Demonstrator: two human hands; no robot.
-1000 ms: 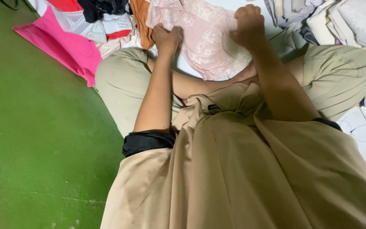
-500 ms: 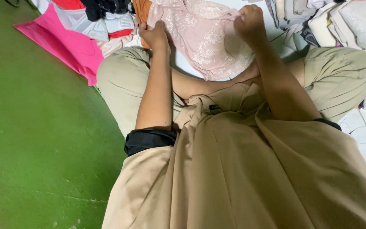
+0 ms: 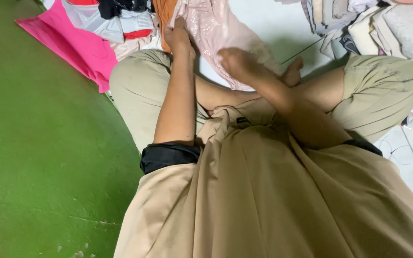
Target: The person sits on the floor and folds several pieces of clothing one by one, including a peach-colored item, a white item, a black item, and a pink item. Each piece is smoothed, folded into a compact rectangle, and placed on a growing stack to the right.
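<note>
Head view, one item in hand. Garment (image 3: 216, 33): pale pink, thin fabric w/ faint lace-type pattern, crumpled, partly spread; lies far centre on white floor (image 3: 268, 24), just beyond person's crossed legs, lower edge draped toward shins. Left hand (image 3: 178, 38): at garment's left edge, fingers closed around fabric, pinching it; thumb side toward camera. Right hand (image 3: 237, 62): blurred, resting on garment's near-right part, fingers curled over cloth; exact grip cannot tell.

Surroundings: khaki trousers (image 3: 139, 91) on folded legs, knees left and right of centre; bare toes (image 3: 293, 71) showing just right of garment. Tan top w/ black cuffs (image 3: 168, 156) fills near half of frame. Bright pink cloth (image 3: 77, 50) far left, partly on green mat (image 3: 44, 167); white, red, black and orange clothes heaped over it, touching garment's left side. Folded pile (image 3: 374, 28), beige/grey/white, far right, apart from garment. White tiles (image 3: 412, 153) near right.
</note>
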